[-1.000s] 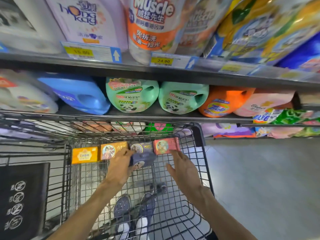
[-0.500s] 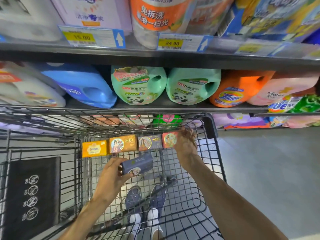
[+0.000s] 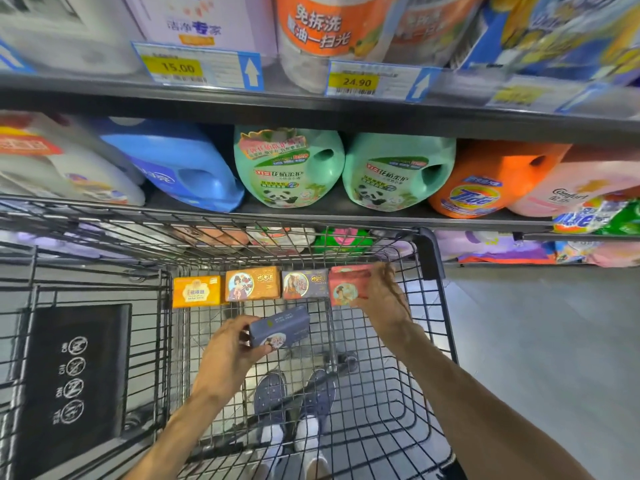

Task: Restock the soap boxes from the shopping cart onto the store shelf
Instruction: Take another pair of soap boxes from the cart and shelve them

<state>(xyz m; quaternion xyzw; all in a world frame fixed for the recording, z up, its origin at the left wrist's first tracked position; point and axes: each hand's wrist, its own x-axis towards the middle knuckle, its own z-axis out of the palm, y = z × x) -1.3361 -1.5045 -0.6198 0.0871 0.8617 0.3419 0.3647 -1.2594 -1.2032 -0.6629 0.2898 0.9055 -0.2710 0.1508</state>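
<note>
Jugs (image 3: 289, 168) above cart (image 3: 427, 251).

Above me, two price tags hang on the upper ledge: one reads 15.00 (image 3: 176, 66), the other 24.90 (image 3: 356, 82), each with a white arrow pointing up. Below them I note a row of jugs lying on their sides: a blue jug (image 3: 180, 168), two green jugs (image 3: 287, 168) printed with pandas, touching one another, and an orange jug (image 3: 491, 181) just beside them. A pink bottle (image 3: 571, 188) lies furthest right. Through the wire mesh I see my dark shoes (image 3: 294, 400) on the grey floor (image 3: 554, 341). A black sign (image 3: 72, 375) bearing four crossed-out circles sits at lower left.
</note>
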